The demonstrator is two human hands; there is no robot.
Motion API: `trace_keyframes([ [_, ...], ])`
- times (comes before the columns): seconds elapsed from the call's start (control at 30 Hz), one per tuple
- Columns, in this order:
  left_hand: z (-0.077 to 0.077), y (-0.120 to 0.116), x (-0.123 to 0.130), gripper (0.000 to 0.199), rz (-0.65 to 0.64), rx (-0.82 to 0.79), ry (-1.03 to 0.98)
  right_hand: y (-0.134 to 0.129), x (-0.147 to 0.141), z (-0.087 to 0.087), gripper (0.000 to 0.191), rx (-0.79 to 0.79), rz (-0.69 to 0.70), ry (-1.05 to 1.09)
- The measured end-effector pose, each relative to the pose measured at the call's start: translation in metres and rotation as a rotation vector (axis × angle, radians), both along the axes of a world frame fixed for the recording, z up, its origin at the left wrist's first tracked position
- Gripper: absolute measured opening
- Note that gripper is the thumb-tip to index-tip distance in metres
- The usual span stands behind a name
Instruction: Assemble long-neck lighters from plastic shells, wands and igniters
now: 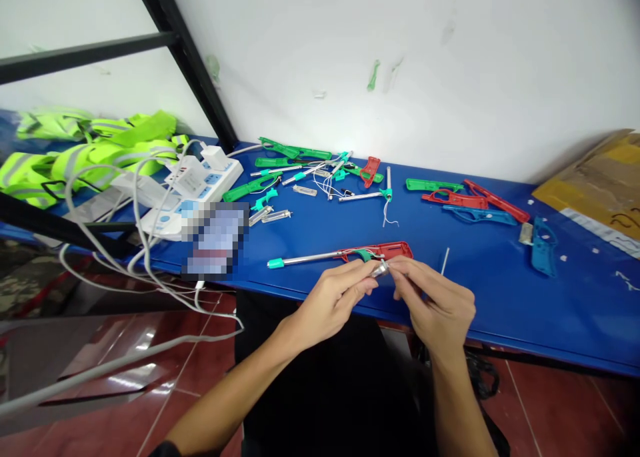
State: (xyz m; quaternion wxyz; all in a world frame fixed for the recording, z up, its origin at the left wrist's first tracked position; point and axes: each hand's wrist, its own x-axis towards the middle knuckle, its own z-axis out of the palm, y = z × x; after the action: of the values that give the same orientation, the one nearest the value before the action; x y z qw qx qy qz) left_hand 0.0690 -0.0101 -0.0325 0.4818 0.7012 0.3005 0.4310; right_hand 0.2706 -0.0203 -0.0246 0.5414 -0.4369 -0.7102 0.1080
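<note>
Between the fingertips of both hands is a small clear and silver lighter fuel tank [380,269]. My left hand [335,300] pinches it from the left. My right hand [437,303] has its fingertips closed on its right end, partly hiding it. Just beyond the hands, an opened long-nosed lighter lies on the blue table, with a red handle half [397,249], a green inner piece, white wires and a metal tube [313,257] tipped in teal. A thin white stick [445,261] lies right of it, near my right hand.
At the back of the blue table [500,290] lie green handle halves [250,187], wired metal tubes [360,196] and clear tanks [277,216]. Red and blue handle halves [480,215] are at right, beside a cardboard box [595,183]. At left are a phone [217,240], a power strip [220,185] and cables.
</note>
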Motion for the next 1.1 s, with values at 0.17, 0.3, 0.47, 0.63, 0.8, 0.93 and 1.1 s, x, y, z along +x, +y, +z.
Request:
trace_keyframes([
  [0.17,0.002,-0.001,0.001,0.041,0.025,-0.037,0.033,0.001,-0.002,0.004,0.029,0.054,0.041,-0.02],
  [0.3,0.002,0.0,0.003,0.035,0.106,-0.085,-0.025,0.006,0.012,0.007,0.031,-0.029,0.032,-0.086],
  [0.47,-0.004,-0.001,0.006,0.032,0.184,-0.105,-0.16,0.025,0.051,0.007,0.028,-0.179,-0.152,-0.192],
  [0.63,-0.01,-0.009,0.013,0.022,0.165,-0.07,-0.171,0.016,0.038,0.015,0.026,-0.152,-0.075,-0.168],
  [0.8,-0.004,-0.014,0.023,0.019,0.279,0.155,0.044,-0.015,-0.007,0.017,0.023,-0.255,0.132,0.064],
  [0.93,0.013,0.001,0.022,0.018,0.193,0.401,0.233,-0.009,0.003,0.011,0.02,-0.319,0.077,0.187],
  [1.1,0.014,0.037,0.018,0.022,0.314,0.396,0.507,0.014,0.033,0.003,0.016,-0.267,-0.121,0.228],
])
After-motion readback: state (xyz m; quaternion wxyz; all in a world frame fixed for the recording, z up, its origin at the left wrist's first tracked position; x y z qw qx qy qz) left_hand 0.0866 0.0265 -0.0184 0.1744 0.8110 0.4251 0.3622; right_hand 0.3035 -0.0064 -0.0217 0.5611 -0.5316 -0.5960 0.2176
